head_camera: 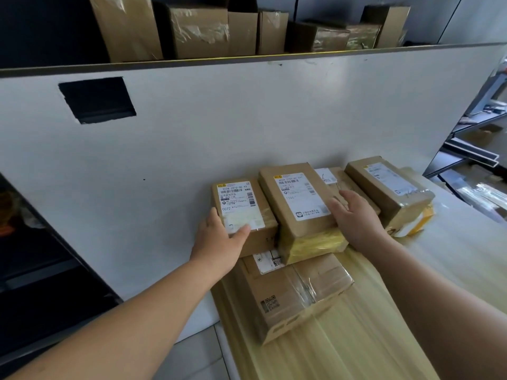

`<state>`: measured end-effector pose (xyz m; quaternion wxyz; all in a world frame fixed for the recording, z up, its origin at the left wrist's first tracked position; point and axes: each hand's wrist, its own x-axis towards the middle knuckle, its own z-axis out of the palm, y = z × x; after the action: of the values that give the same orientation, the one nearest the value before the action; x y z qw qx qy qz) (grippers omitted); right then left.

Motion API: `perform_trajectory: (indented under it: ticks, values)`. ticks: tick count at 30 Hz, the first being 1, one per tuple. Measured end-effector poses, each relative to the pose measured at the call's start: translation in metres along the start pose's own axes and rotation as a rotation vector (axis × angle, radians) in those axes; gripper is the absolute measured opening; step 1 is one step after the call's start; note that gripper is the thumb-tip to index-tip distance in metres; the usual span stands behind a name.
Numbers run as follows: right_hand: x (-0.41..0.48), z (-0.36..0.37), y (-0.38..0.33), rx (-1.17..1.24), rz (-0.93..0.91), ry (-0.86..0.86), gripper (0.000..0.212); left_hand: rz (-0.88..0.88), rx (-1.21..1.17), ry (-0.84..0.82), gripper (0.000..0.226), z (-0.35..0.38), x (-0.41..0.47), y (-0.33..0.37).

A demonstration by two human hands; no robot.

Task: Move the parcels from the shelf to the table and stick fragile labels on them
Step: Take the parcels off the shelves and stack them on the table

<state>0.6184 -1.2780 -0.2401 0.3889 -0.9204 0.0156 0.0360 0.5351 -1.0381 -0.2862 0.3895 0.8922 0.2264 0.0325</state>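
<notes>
Left hand (pixel 219 239) fingers grip small parcel (pixel 236 199); right hand (pixel 354 219) fingers flat, seemingly against middle parcel (pixel 296 200).

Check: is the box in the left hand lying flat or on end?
Flat: the label on the box faces up; the left hand grips its near corner.
</notes>
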Motion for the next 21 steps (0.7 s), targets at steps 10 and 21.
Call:
perform_trajectory:
  ticks: [10, 21]
  values:
    - [-0.024, 0.020, -0.064, -0.460, -0.423, -0.013, 0.058, 0.336, 0.425, 0.101, 0.092, -0.055, -0.016, 0.010]
    - [-0.067, 0.067, -0.159, -0.563, -0.746, -0.058, 0.058, 0.346, 0.709, 0.223, 0.083, -0.160, -0.042, -0.023]
